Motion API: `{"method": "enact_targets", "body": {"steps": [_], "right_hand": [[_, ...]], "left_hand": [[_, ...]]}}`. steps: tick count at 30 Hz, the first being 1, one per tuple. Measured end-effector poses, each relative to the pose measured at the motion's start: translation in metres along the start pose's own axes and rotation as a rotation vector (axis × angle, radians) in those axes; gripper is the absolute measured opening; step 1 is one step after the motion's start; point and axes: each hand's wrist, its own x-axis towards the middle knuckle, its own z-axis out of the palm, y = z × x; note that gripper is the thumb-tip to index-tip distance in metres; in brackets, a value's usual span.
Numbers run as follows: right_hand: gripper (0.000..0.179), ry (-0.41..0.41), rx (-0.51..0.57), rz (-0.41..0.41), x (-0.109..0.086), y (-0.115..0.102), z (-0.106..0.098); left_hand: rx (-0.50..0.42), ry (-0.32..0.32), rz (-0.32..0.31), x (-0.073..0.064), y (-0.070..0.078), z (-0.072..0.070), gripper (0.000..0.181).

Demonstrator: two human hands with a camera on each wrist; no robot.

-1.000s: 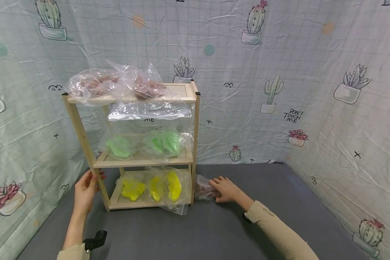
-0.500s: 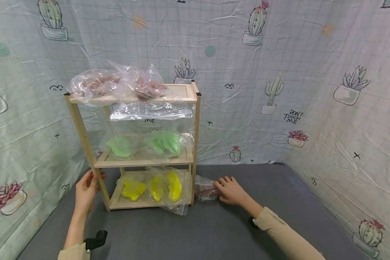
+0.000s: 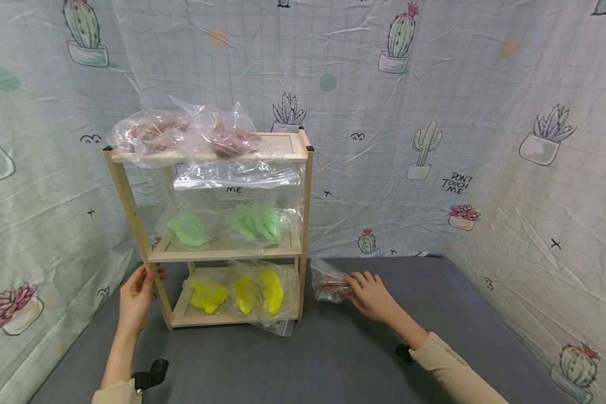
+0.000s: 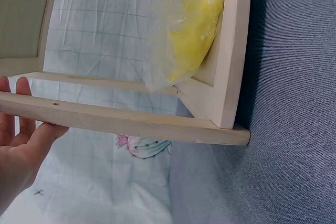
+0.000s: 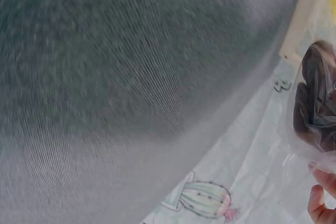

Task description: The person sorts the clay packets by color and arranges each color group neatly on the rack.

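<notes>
At the left of the head view, my left hand point(image 3: 135, 296) grips the front left post of a wooden shelf rack point(image 3: 224, 257), thumb on the near side and fingers behind. The same post point(image 4: 126, 121) crosses the left wrist view. My right hand point(image 3: 372, 297) pinches the edge of a clear plastic bag point(image 3: 330, 283) with reddish-brown contents, right of the rack. In the right wrist view the bagged contents point(image 5: 317, 98) look dark brown, and only some fingertips point(image 5: 316, 198) show below them. The bag appears raised off the grey table.
Clear bags with reddish-brown contents point(image 3: 154, 132) lie on the top shelf. Bags with green contents point(image 3: 255, 223) fill the middle shelf, and bags with yellow contents point(image 3: 208, 295) the bottom one. A cactus-print cloth point(image 3: 384, 213) surrounds the grey table point(image 3: 262, 365).
My right hand has moved rightward, drawing the brown-filled bag away from the rack's right side and slightly up. My left hand keeps its grip on the post.
</notes>
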Motion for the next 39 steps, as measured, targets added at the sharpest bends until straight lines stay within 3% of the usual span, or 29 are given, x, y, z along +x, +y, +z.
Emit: {"method": "enact_targets", "body": {"steps": [6, 14, 21, 27, 33, 39], "right_hand": [[0.051, 0.086, -0.003, 0.064, 0.004, 0.012, -0.014], [0.053, 0.268, 0.039, 0.107, 0.022, 0.027, -0.048], [0.050, 0.353, 0.080, 0.142, 0.050, 0.040, -0.088], [0.049, 0.429, 0.135, 0.122, 0.075, 0.050, -0.120], [0.044, 0.469, 0.021, 0.111, 0.097, 0.059, -0.152], [0.041, 0.588, -0.040, 0.150, 0.126, 0.063, -0.179]], "left_hand": [[0.008, -0.001, -0.001, 0.000, 0.000, 0.000, 0.031], [0.013, -0.001, 0.017, -0.001, 0.001, 0.001, 0.031], [0.020, 0.016, 0.008, -0.002, 0.001, 0.002, 0.032], [0.007, 0.013, 0.015, -0.002, 0.002, 0.002, 0.029], [0.007, 0.014, 0.014, -0.002, 0.002, 0.003, 0.029], [0.036, 0.032, -0.006, -0.002, 0.003, 0.003, 0.033]]}}
